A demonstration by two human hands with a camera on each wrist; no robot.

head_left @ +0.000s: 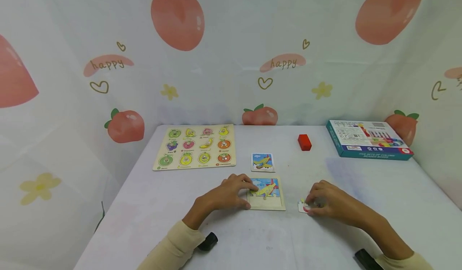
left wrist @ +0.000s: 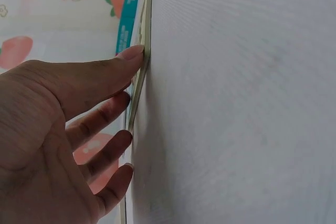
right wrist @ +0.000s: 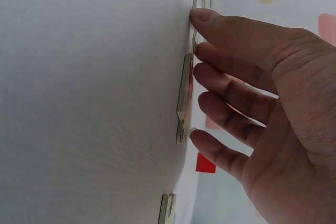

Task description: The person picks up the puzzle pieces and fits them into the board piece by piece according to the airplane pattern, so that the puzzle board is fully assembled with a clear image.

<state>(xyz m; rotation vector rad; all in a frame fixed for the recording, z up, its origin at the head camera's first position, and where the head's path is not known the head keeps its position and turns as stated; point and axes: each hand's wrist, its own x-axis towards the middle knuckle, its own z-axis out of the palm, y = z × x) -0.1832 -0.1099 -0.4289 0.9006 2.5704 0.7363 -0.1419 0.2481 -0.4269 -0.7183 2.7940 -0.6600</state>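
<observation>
A wooden jigsaw tray [head_left: 267,205] lies mid-table, its upper part filled with pieces that show a yellow plane on blue. My left hand [head_left: 231,191] rests at the tray's left side, with a fingertip on the picture and the thumb at the near left corner. In the left wrist view the tray's thin edge [left wrist: 147,19] meets the thumb tip. Right of the tray, my right hand [head_left: 330,201] pinches a white and red puzzle piece [head_left: 301,208] between thumb and forefinger. Another piece [right wrist: 185,85] lies under that hand's other fingers, mostly hidden in the head view.
Behind the tray lies a small plane picture [head_left: 262,162]. A fruit puzzle board [head_left: 195,166] is at the back left, a red block [head_left: 304,142] farther back, and a teal-edged box [head_left: 371,139] at the back right. A printed curtain [head_left: 231,89] hangs behind the table.
</observation>
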